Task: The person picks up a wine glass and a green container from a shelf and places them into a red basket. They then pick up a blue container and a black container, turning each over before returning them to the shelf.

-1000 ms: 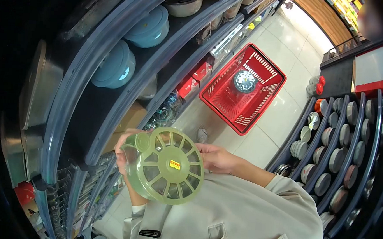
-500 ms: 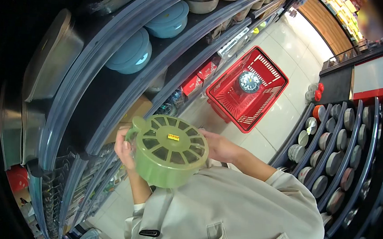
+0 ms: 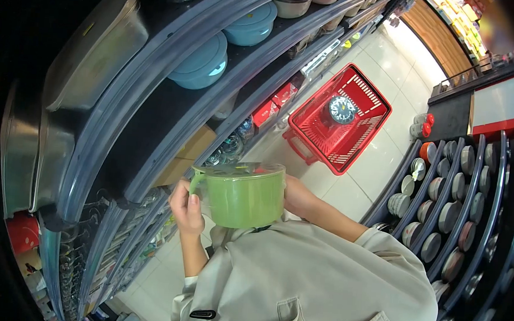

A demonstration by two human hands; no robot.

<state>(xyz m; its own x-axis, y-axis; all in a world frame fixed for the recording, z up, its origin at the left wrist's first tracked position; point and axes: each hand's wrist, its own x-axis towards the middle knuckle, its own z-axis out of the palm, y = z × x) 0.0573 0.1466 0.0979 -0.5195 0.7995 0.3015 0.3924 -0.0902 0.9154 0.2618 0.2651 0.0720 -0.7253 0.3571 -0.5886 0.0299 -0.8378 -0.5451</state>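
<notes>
A green lidded bowl with a side handle [image 3: 244, 202] is held up in front of my chest, with its side wall toward me. Clear wrapping shows around it, and the lid is seen almost edge-on. At the handle end, my left hand [image 3: 188, 210] is closed, its thumb raised beside the bowl. My right hand [image 3: 295, 195] supports the opposite side; most of its fingers are hidden behind the bowl.
A red shopping basket [image 3: 312, 121] stands on the tiled floor with a round, shiny patterned item [image 3: 342, 110] inside. Left shelves carry blue lidded bowls [image 3: 201, 63], metal containers [image 3: 93, 50] and red boxes [image 3: 266, 113]. Stacked dishes [image 3: 431, 247] line the right-hand shelves.
The bowl has been tilted, so its side now faces me instead of the lid top. Both hands turned with it and still hold it. The view has shifted slightly.
</notes>
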